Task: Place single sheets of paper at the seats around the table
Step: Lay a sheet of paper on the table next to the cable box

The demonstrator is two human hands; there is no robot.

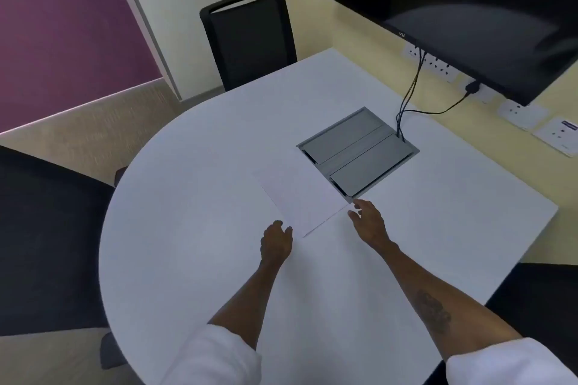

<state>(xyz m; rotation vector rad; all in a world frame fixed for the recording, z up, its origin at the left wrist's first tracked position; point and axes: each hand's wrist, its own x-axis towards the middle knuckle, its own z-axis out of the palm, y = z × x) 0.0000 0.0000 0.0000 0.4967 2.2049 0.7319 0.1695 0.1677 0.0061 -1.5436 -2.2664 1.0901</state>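
Thin white rectangular paper stack (301,198) lies flat on smooth white rounded table (187,197), between both hands. Left hand (276,242) loosely curled, empty; right hand (369,222) fingers spread, near paper corner.

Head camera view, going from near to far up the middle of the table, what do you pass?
Left hand → paper → grey cable box → monitor.
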